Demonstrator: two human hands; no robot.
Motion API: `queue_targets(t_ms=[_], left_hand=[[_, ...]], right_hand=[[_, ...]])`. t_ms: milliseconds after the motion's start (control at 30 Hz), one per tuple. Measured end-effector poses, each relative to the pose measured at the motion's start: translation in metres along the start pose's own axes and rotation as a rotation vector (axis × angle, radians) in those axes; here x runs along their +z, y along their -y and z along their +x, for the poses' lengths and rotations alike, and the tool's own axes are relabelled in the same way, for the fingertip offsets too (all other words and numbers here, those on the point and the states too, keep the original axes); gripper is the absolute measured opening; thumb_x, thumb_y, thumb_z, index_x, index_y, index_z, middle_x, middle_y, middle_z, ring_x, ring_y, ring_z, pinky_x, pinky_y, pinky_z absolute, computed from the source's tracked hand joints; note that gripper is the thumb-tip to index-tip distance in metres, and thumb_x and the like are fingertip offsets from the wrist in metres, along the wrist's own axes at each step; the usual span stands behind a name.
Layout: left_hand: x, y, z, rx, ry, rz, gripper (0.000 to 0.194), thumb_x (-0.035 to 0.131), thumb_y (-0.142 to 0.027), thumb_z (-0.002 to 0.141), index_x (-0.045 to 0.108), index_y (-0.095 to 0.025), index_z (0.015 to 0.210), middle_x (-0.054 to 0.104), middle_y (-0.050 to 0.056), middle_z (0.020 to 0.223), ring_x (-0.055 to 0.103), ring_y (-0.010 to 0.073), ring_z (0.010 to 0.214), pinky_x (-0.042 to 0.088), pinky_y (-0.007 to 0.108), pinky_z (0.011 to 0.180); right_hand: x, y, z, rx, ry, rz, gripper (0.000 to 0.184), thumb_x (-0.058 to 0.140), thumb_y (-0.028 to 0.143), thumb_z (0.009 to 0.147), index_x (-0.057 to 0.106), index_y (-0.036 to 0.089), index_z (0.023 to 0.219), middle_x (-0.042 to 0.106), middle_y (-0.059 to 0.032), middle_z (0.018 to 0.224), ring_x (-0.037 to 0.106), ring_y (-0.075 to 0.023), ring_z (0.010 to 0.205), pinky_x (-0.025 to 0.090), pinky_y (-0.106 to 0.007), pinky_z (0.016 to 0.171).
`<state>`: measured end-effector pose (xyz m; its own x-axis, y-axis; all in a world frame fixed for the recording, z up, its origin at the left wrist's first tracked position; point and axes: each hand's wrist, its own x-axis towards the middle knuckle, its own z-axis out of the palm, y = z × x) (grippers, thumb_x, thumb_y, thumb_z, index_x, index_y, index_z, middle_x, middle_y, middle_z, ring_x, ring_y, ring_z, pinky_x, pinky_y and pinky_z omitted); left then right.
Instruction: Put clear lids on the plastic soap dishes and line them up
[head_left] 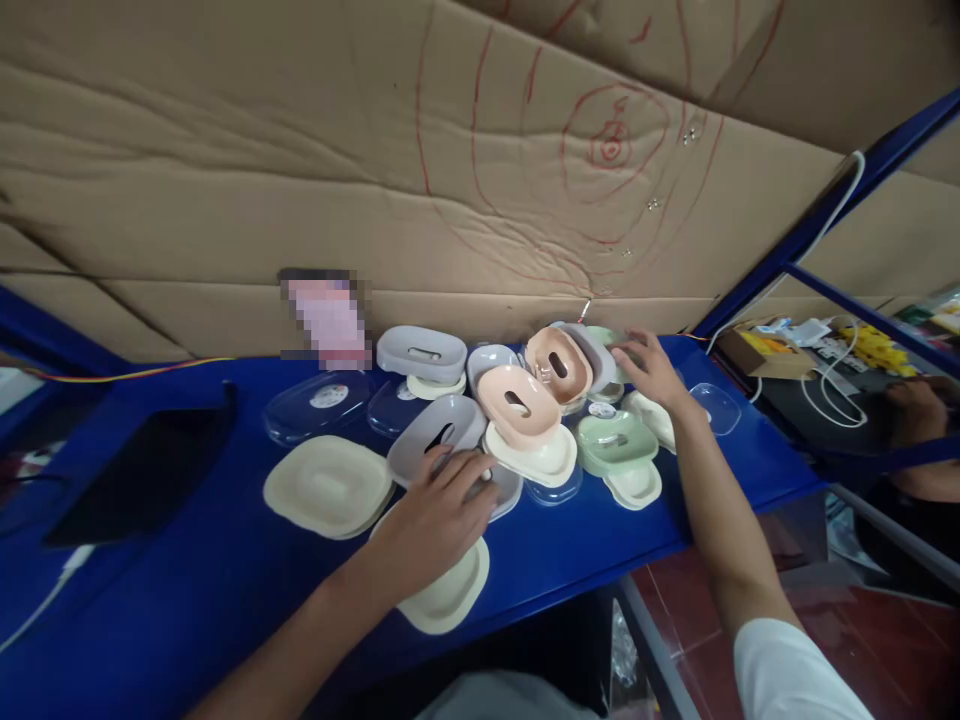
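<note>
My left hand (442,505) lies over a grey soap dish tray (442,425) with a dark slot, its fingers stretched out and a little apart on the near edge. Part of another grey tray (508,490) shows under those fingers. At the back right, my right hand (651,368) has its fingers apart beside a grey tray (600,362) and a green one behind it; whether it touches them I cannot tell. Between the hands lie a peach tray (519,402), a brown tray (559,360) and a cream base (536,455). A green tray (616,442) sits below my right wrist.
Cream bases (328,487) and clear lids (319,408) lie around on the blue table (225,610). A black tablet-like device (146,465) with a white cable is at left. A blurred-out phone-like thing (330,318) leans on the cardboard wall (225,180). Another person's hand (919,405) is at far right.
</note>
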<state>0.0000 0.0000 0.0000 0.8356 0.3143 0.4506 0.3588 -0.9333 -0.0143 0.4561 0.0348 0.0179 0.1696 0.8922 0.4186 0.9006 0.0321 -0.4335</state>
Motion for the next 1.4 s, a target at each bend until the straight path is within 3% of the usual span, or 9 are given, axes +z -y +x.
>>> queue_targets(t_ms=[267,367,500,633,833,1033,1200,1333,1400], left_hand=[[-0.001,0.0,0.001,-0.005,0.019,0.004,0.013,0.056,-0.019,0.103,0.068,-0.023,0.104,0.069,0.009,0.128,0.063,0.0271,0.122,0.034,0.049,0.117],[-0.001,0.001,0.001,-0.006,0.023,-0.011,0.015,0.054,-0.02,0.104,0.069,-0.023,0.105,0.07,0.009,0.128,0.063,0.0273,0.124,0.033,0.049,0.118],[-0.002,0.0,0.002,-0.014,0.024,-0.012,0.017,0.053,-0.02,0.106,0.07,-0.023,0.108,0.07,0.01,0.127,0.063,0.0275,0.125,0.034,0.049,0.117],[-0.002,0.0,0.002,-0.018,0.026,-0.014,0.021,0.049,-0.021,0.108,0.069,-0.023,0.11,0.069,0.011,0.131,0.062,0.0293,0.126,0.034,0.052,0.115],[-0.003,0.0,0.002,-0.02,-0.001,-0.022,0.021,0.048,-0.021,0.109,0.069,-0.023,0.111,0.068,0.011,0.131,0.062,0.0285,0.125,0.035,0.052,0.114],[-0.004,0.001,0.002,-0.016,-0.008,-0.012,0.019,0.049,-0.021,0.108,0.068,-0.022,0.111,0.068,0.012,0.131,0.062,0.0296,0.125,0.036,0.053,0.113],[-0.003,0.006,0.002,0.001,-0.028,-0.062,0.017,0.05,-0.018,0.107,0.066,-0.022,0.113,0.065,0.013,0.133,0.061,0.0288,0.128,0.04,0.052,0.113],[-0.003,0.009,0.001,-0.002,-0.069,-0.089,0.015,0.053,-0.017,0.106,0.065,-0.021,0.114,0.064,0.014,0.136,0.06,0.0284,0.128,0.045,0.051,0.114],[-0.003,0.009,0.001,-0.017,-0.074,-0.096,0.015,0.056,-0.017,0.105,0.065,-0.022,0.116,0.063,0.013,0.138,0.06,0.0284,0.13,0.046,0.051,0.116]], right_hand=[[0.001,-0.003,-0.006,-0.1,0.21,-0.1,0.078,0.068,0.079,0.088,0.069,0.022,0.142,0.041,-0.017,0.17,0.034,-0.0455,0.161,0.034,-0.064,0.129],[0.006,0.001,-0.003,-0.126,0.155,-0.103,0.073,0.063,0.076,0.091,0.07,0.022,0.139,0.046,-0.0183,0.167,0.036,-0.0473,0.159,0.032,-0.07,0.127],[0.007,0.014,-0.001,-0.126,0.048,-0.043,0.062,0.048,0.073,0.102,0.078,0.021,0.119,0.052,-0.0179,0.16,0.046,-0.0416,0.152,0.035,-0.062,0.129],[0.008,0.021,0.001,-0.094,-0.13,0.08,0.067,0.05,0.079,0.099,0.079,0.018,0.103,0.062,-0.0207,0.14,0.057,-0.0385,0.14,0.04,-0.057,0.126],[0.015,0.027,0.005,-0.047,-0.266,0.206,0.077,0.028,0.077,0.107,0.079,0.021,0.115,0.063,-0.0161,0.137,0.059,-0.0318,0.137,0.045,-0.054,0.123],[0.02,0.052,-0.007,-0.233,-0.3,0.175,0.058,0.051,0.074,0.102,0.076,0.025,0.118,0.053,-0.0135,0.154,0.049,-0.036,0.149,0.039,-0.059,0.128],[0.023,0.084,-0.024,-0.467,-0.226,0.026,0.051,0.052,0.066,0.105,0.067,0.033,0.141,0.037,-0.0077,0.17,0.038,-0.0392,0.159,0.032,-0.064,0.13],[0.024,0.104,-0.033,-0.502,-0.026,-0.137,0.057,0.054,0.06,0.107,0.046,0.044,0.161,0.02,-0.0018,0.182,0.023,-0.0393,0.167,0.016,-0.068,0.133],[0.022,0.107,-0.033,-0.497,0.028,-0.101,0.063,0.052,0.059,0.108,0.035,0.045,0.167,0.013,-0.002,0.184,0.021,-0.0379,0.168,0.018,-0.067,0.133]])
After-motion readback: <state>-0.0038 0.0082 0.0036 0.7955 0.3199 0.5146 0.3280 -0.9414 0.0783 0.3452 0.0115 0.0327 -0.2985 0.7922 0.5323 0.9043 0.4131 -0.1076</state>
